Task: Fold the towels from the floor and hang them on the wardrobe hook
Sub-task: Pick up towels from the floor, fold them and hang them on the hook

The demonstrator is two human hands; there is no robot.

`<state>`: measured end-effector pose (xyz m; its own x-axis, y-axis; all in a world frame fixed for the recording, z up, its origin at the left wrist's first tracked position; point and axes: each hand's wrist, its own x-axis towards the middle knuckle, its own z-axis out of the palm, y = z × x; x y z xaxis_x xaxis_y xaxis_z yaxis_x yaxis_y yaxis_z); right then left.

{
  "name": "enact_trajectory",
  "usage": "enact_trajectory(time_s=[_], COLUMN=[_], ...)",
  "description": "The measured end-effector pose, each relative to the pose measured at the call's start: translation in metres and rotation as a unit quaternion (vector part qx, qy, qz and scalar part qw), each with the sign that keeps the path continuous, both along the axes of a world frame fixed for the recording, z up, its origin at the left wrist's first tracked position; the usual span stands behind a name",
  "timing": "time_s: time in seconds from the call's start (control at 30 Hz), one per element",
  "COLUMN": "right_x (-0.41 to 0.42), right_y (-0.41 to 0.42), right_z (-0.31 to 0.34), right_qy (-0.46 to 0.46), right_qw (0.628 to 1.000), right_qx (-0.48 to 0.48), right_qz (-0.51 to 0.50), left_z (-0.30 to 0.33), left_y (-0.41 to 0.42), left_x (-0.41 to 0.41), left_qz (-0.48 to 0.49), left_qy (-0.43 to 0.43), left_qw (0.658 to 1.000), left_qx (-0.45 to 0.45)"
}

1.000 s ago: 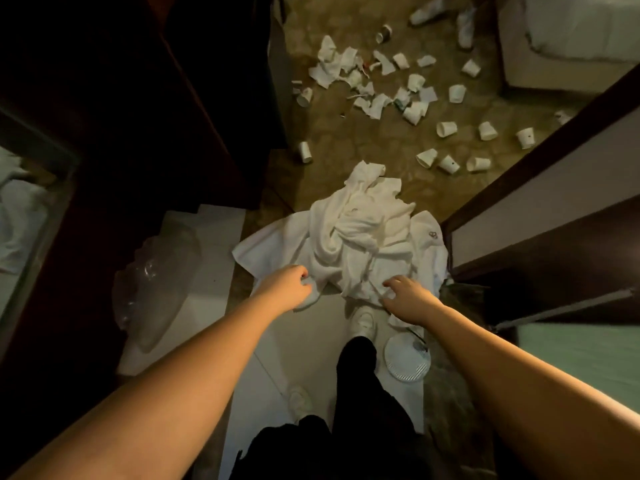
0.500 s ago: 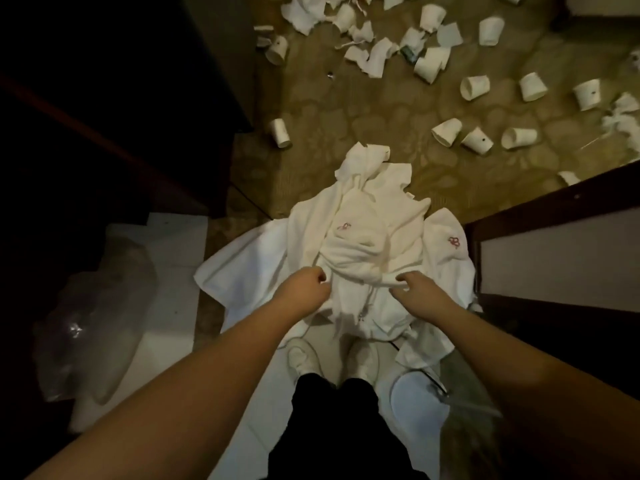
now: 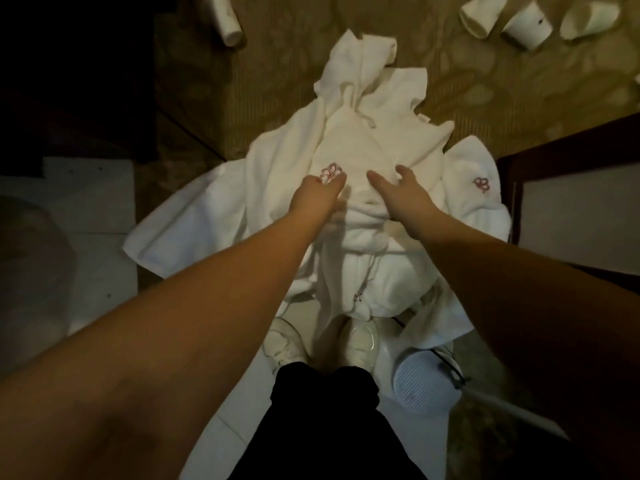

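Note:
A heap of white towels [image 3: 363, 133] lies crumpled on the floor in front of my feet. The top towel bears a small pink embroidered mark [image 3: 330, 172]; a towel at the right edge [image 3: 474, 199] carries a red one. My left hand [image 3: 317, 197] reaches onto the top towel, its fingertips bent down on the cloth at the pink mark. My right hand [image 3: 398, 194] hovers over the middle of the heap with fingers spread and thumb apart, holding nothing.
White paper cups [image 3: 526, 24] lie scattered on the brown patterned carpet beyond the heap, one roll-shaped cup [image 3: 227, 17] at the upper left. A dark wooden door frame [image 3: 554, 140] stands at the right. A round white object [image 3: 420, 382] lies by my shoes on white tiles.
My view has dropped closer to the heap. Both hands have moved forward from the heap's near edge up onto the top towel, and my right hand has let go and spread its fingers.

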<state>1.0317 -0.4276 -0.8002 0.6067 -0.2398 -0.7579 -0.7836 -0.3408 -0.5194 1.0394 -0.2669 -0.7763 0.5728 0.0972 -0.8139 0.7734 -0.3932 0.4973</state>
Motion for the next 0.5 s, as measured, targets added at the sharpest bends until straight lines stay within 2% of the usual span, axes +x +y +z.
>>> enact_trajectory(time_s=[0.17,0.33,0.4,0.5], right_x=[-0.016,-0.043,-0.056,-0.074], right_y=[0.001,0.003,0.006,0.012], right_z=[-0.013,0.015,0.033,0.064], right_qy=[0.001,0.046,0.044,-0.021], right_qw=[0.997,0.982,0.977,0.970], right_qx=[0.066,0.179,0.188,0.134], right_qz=[0.041,0.034,0.089,0.203], left_z=[-0.014,0.000,0.012,0.031], left_y=[0.006,0.013,0.013,0.012], left_x=[-0.007,-0.024,-0.029,-0.041], left_qz=[0.072,0.142,0.145,0.162], left_qy=[0.073,0.089,0.110,0.132], left_qw=[0.994,0.984,0.980,0.969], left_qx=[-0.048,-0.058,-0.074,-0.135])
